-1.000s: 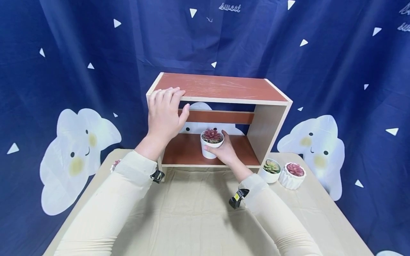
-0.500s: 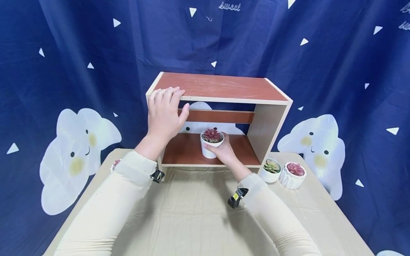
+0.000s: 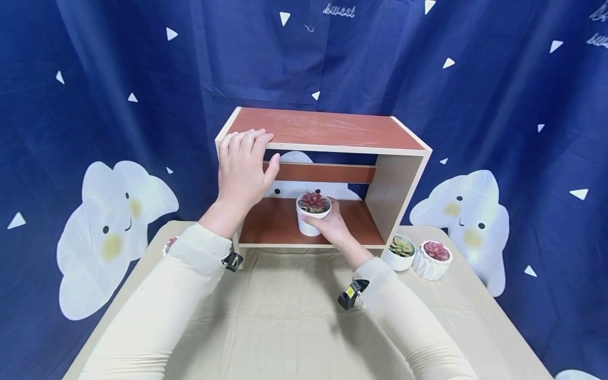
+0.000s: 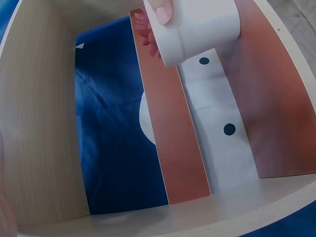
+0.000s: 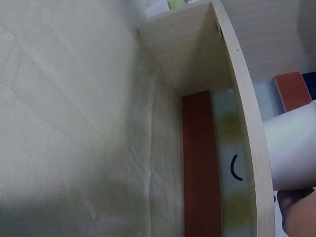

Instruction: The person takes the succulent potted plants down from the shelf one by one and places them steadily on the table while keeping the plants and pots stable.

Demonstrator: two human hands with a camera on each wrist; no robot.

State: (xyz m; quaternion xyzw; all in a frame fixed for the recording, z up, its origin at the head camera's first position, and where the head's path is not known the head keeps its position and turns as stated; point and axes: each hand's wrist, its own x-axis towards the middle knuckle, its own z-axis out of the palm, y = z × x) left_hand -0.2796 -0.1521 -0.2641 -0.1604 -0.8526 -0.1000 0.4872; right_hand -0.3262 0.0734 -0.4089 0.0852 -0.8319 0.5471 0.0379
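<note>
A small wooden shelf (image 3: pixel 328 129) with reddish-brown boards stands at the back of the table. My left hand (image 3: pixel 244 169) rests on its top left front corner, fingers straight over the edge and thumb apart. Inside, a white pot (image 3: pixel 309 226) with a red succulent (image 3: pixel 313 200) stands upright over the lower board (image 3: pixel 266 221). My right hand (image 3: pixel 334 226) grips this pot from the right, thumb across the front, the other fingers mostly hidden behind. A fingertip (image 4: pixel 164 15) shows on the pot in the left wrist view.
To the right of the shelf are a green succulent in a white pot (image 3: pixel 399 262) and a red one in a ribbed white pot (image 3: pixel 431 269). Another red succulent (image 3: pixel 171 243) is partly hidden behind the left sleeve. A blue curtain (image 3: pixel 304 63) hangs behind the table.
The right hand's raised finger has come down closer against the pot. The left hand, the pot and the shelf stay in place.
</note>
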